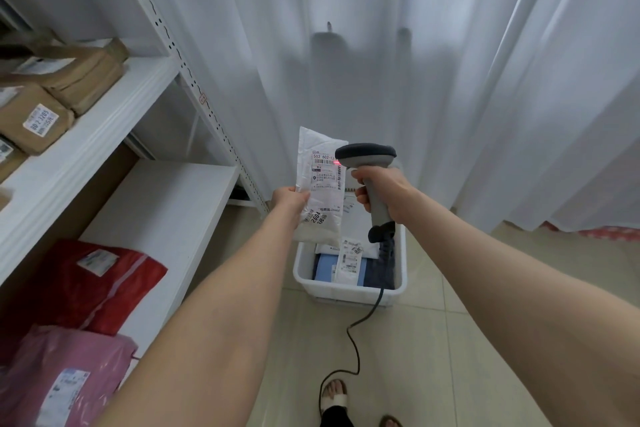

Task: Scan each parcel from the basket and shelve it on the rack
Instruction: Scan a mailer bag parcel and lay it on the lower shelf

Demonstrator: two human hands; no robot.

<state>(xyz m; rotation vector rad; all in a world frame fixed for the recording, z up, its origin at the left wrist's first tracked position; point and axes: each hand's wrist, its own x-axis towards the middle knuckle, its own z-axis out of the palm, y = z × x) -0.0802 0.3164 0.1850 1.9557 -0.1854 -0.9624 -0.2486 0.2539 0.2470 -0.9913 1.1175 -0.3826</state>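
The fingers (302, 197) of our left hand (288, 201) pinch the white parcel (323, 184) by its left edge, thumb on the front. The other fingers probably lie behind the bag, though the parcel hides them. The fingers (361, 200) of our right hand (382, 189) are wrapped firmly round the grip of the scanner (367, 155), whose cable (353, 333) trails down to the floor.

We judge that we are in the scanning step. The parcel is held upright in the air above the basket (300, 276), its label (325, 172) facing us. The scanner's head sits just beside the label's right edge, and a red light (336, 162) glows there. Whether the code has registered, we cannot tell.

The parcel is a flat, soft white bag, slightly crumpled, with a printed label over most of its front and a second sticker lower down. It looks light and limp, so a one-handed pinch should carry it.

Below it, the basket holds more parcels, among them a blue one (325, 267) with labels on top, so much of the task remains.

Next we need to swing the left hand over to the rack (104, 135) and lay the parcel on a shelf. The lower shelf (166, 204) has bare room beyond the red parcel (86, 281). The scanner can keep to the right hand.
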